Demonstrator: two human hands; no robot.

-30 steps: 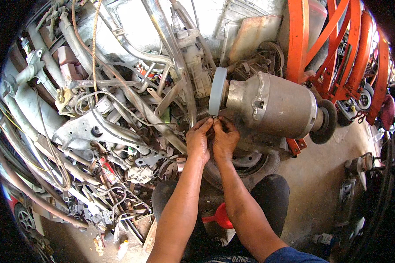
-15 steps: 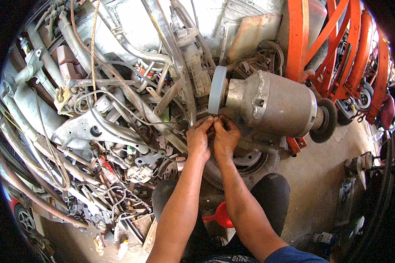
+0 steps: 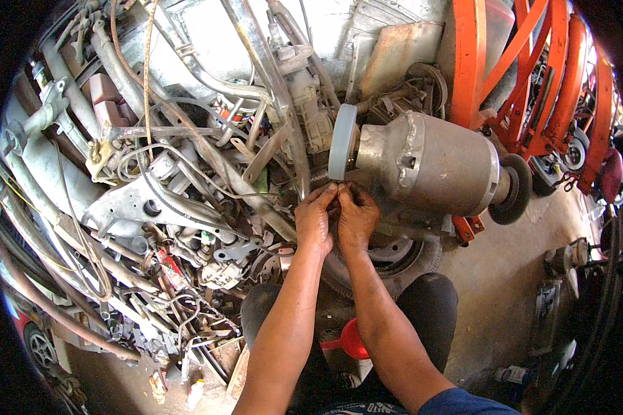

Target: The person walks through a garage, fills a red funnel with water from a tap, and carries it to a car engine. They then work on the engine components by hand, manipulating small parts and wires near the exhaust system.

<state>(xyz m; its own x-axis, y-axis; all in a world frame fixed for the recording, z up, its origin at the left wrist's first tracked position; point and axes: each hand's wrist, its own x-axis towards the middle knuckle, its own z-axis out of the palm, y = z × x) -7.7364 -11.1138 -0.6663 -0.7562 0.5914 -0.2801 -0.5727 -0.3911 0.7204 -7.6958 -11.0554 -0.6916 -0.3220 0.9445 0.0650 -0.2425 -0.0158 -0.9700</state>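
A bench grinder (image 3: pixel 436 166) with a dull steel body carries a pale blue-grey wheel (image 3: pixel 342 142) on its left and a dark, dished wheel (image 3: pixel 511 190) on its right. My left hand (image 3: pixel 315 221) and my right hand (image 3: pixel 354 218) meet just below the grey wheel, fingertips pinched together at its lower edge on something small that I cannot make out. Whether it touches the wheel is unclear. Beneath the grinder lies a large round metal wheel (image 3: pixel 415 266), partly hidden by my forearms. A red plastic object (image 3: pixel 353 339) shows between my knees.
A dense pile of scrap pipes, brackets and car parts (image 3: pixel 118 194) fills the left and back. Orange steel frames (image 3: pixel 467 62) stand at the back right. Dark machinery (image 3: pixel 564 263) lies at the right on the concrete floor (image 3: pixel 491 290).
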